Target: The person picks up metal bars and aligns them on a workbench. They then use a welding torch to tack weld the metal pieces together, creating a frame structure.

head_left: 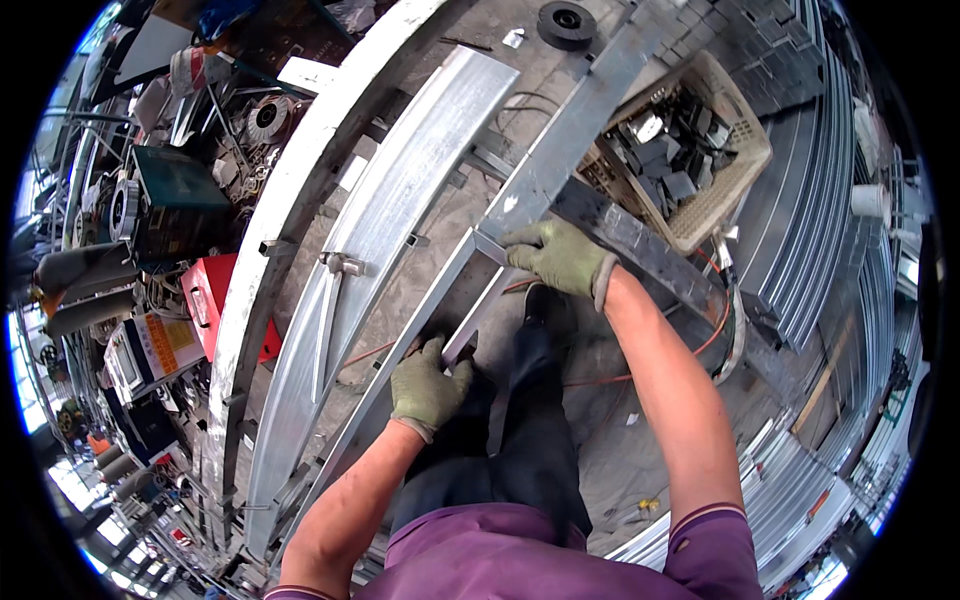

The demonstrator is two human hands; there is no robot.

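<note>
A short narrow steel bar (486,308) slants between my two gloved hands, beside a long grey steel rail (425,302). At its lower end, my left hand (430,385) is closed around the bar, with its fingertips partly hidden. My right hand (560,255) grips the upper end, its fingers pressed near the joint where the rail meets a wider flat steel beam (555,150). Both hands wear olive-green work gloves. To the left, a hammer (341,264) with a long metal handle lies on a broad silvery metal channel (425,140).
A beige plastic crate (745,150) of small metal pieces stands at the upper right. Beyond it lie stacked long metal profiles (830,230). An orange hose (712,335) crosses the floor. On the left are a red box (210,300), a green machine (180,180) and a black spool (567,24) farther ahead.
</note>
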